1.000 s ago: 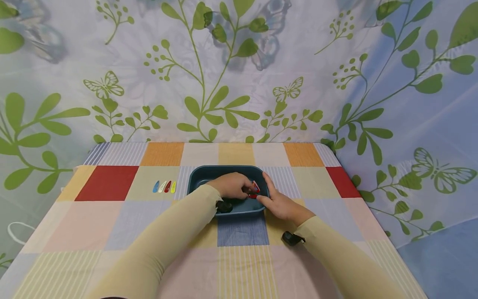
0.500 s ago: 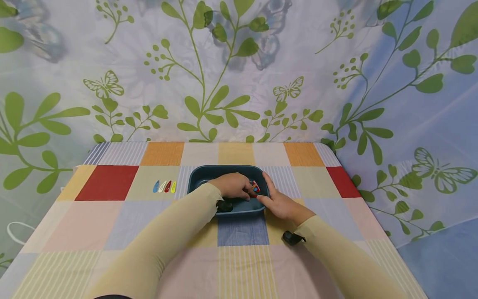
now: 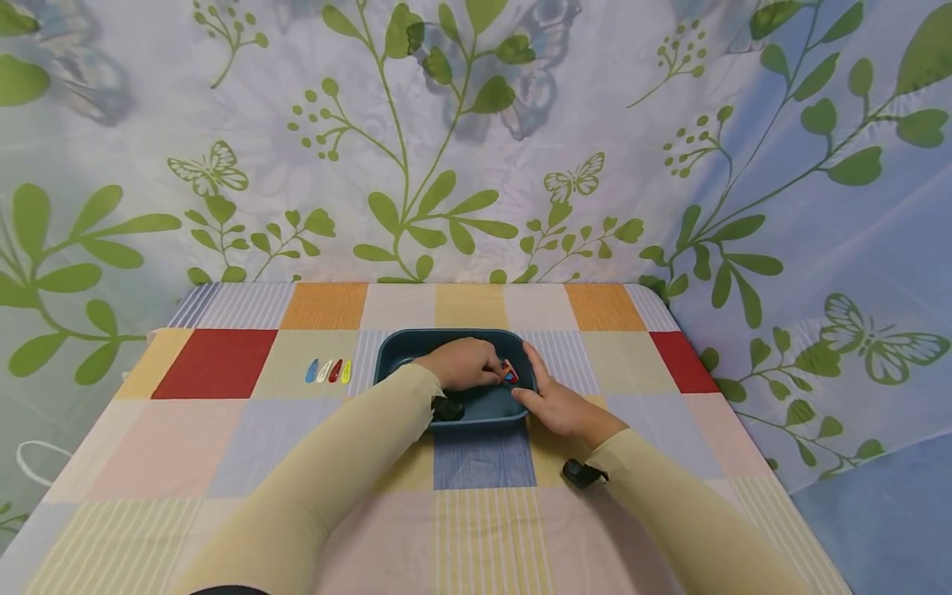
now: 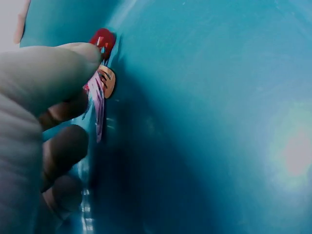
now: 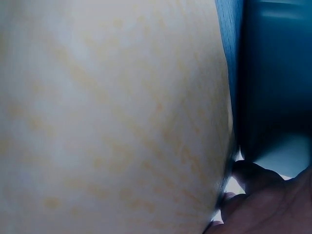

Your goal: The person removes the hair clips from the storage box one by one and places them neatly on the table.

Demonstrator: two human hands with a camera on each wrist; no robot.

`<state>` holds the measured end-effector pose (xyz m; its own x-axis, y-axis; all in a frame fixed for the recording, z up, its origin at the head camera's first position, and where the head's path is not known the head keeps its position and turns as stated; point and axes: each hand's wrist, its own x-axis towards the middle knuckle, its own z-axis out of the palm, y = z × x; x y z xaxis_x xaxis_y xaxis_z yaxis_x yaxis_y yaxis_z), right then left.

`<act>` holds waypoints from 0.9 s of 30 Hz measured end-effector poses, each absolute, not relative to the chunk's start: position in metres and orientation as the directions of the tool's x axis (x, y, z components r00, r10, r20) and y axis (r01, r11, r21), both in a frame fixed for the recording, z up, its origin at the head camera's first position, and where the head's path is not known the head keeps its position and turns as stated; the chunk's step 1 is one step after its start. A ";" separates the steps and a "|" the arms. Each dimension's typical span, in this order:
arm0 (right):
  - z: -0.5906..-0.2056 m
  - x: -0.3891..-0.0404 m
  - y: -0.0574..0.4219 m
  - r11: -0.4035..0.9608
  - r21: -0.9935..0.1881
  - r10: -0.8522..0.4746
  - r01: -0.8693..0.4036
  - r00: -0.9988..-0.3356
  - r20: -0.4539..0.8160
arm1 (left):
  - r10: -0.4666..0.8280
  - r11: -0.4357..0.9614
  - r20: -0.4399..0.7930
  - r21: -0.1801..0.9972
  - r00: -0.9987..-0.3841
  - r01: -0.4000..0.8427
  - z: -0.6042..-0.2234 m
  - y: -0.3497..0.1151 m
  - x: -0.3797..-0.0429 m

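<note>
A dark blue plastic bin [image 3: 416, 337] stands in the middle of the table. My left hand [image 3: 464, 364] reaches down into it at the right end. In the left wrist view, its thumb and curled fingers pinch at a red snap hair clip [image 4: 104, 41], whose lower part the thumb covers. Just below, an orange hair clip [image 4: 107, 82] and a purple hair clip [image 4: 98, 105] lie close together against the bin wall. My right hand [image 3: 561, 406] holds the bin's right end, thumb over the rim and fingers along the outside.
To the bin's left, a blue hair clip [image 3: 312, 370], a white hair clip [image 3: 325, 371], a dark red hair clip [image 3: 335, 370] and a yellow hair clip [image 3: 346, 371] lie in a row on the patchwork tablecloth [image 3: 483, 529]. A leaf-patterned curtain [image 3: 461, 165] hangs behind the table.
My left hand has shifted slightly upward and away inside the bin, and its fingers have drawn closer to the clips. My right hand and the row of clips have stayed put.
</note>
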<state>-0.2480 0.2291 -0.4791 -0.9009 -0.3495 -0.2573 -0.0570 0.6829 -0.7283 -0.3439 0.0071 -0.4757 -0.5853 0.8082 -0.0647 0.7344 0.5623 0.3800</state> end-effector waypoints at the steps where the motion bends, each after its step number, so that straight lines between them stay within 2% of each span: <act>1: -0.479 -0.248 0.229 0.685 -0.726 -0.348 -0.055 -0.900 -0.260 | 0.805 0.562 -0.055 0.392 -0.591 0.728 -0.474 0.007 -0.344; 9: -0.479 -0.248 0.229 0.684 -0.728 -0.351 -0.056 -0.899 -0.260 | 0.762 0.551 -0.016 0.543 -0.648 0.634 -0.454 0.000 -0.341; 21: -0.482 -0.251 0.228 0.687 -0.723 -0.346 -0.070 -0.907 -0.240 | 0.726 0.505 0.031 0.654 -0.687 0.563 -0.421 -0.037 -0.329; 27: -0.481 -0.251 0.227 0.691 -0.720 -0.339 -0.070 -0.910 -0.237 | 0.675 0.506 0.075 0.677 -0.734 0.534 -0.412 -0.065 -0.321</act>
